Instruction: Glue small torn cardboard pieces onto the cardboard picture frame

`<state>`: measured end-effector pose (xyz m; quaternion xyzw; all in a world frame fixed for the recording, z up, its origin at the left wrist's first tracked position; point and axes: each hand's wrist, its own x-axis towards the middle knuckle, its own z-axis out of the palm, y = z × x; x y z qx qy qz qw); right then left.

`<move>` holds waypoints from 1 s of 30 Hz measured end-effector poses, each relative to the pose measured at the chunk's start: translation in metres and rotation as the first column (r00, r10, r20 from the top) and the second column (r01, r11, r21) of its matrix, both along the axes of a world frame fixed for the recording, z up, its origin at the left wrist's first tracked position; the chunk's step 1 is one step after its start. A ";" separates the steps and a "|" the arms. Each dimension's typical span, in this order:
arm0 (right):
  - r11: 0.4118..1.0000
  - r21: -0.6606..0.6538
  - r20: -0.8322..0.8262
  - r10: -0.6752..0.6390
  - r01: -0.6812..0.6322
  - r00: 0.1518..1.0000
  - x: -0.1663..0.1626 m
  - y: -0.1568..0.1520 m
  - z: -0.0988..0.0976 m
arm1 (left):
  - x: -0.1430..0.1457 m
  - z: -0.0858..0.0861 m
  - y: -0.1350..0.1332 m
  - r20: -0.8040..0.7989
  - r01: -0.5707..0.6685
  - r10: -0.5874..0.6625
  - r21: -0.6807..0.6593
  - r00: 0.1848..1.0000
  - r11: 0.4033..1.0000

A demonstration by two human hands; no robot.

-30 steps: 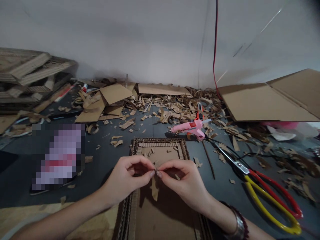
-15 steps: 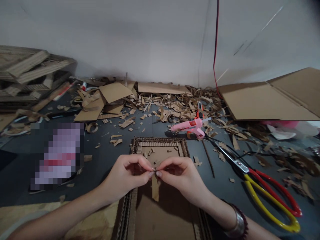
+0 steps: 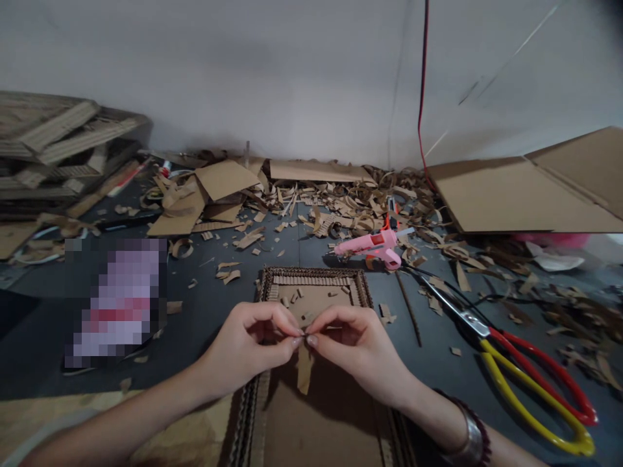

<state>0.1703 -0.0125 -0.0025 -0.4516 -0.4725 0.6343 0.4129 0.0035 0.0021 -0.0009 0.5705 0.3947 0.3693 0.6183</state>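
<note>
Red-and-yellow-handled scissors (image 3: 460, 314) and the pink glue gun (image 3: 372, 246) had shifted slightly in our view since the earlier frame, while our hands stayed together. Our left hand (image 3: 248, 344) and right hand (image 3: 355, 347) met at the fingertips, pinching the top of a narrow cardboard strip (image 3: 304, 368) that hung down between them. The pinch sat over a corrugated cardboard frame (image 3: 311, 273), with the frame's far edge clear beyond our fingers and its near side running under our wrists onto a flat cardboard panel (image 3: 311, 428). Loose scraps lay inside the frame, close to our fingers.

To the right of the frame, we had open dark work surface (image 3: 204, 337) only as far as a thin brown stick (image 3: 409, 311) and the scissor blades. The glue gun lay just beyond the frame's far right corner. On the left, the surface stayed open well past the frame's edge. Heaped cardboard shavings (image 3: 350, 214) ran along the foot of the wall, and a large cardboard sheet (image 3: 516, 194) lay at the right.
</note>
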 end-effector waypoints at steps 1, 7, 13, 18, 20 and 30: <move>1.000 0.008 -0.003 0.013 -0.013 1.000 0.000 0.000 0.000 | 0.000 0.000 0.000 -0.004 -0.006 0.006 0.021 1.000 1.000; 0.998 0.011 0.030 0.060 -0.060 0.998 0.003 0.002 0.000 | -0.001 0.001 -0.002 -0.084 0.003 0.014 0.198 0.996 0.980; 0.990 0.067 0.191 0.110 -0.125 0.975 0.004 0.001 -0.002 | -0.001 0.002 -0.002 -0.136 -0.002 0.040 0.264 0.990 0.964; 0.990 0.084 0.222 0.089 -0.110 0.971 0.005 0.000 -0.003 | 0.000 0.004 -0.001 -0.161 -0.009 0.054 0.269 0.985 0.963; 0.990 0.095 0.228 0.083 -0.107 0.970 0.004 0.000 -0.003 | 0.000 0.005 -0.001 -0.158 -0.012 0.053 0.247 0.986 0.969; 0.976 0.192 0.280 0.050 -0.107 0.959 0.004 0.000 -0.001 | -0.001 0.003 -0.001 -0.200 -0.032 0.045 0.071 0.979 0.997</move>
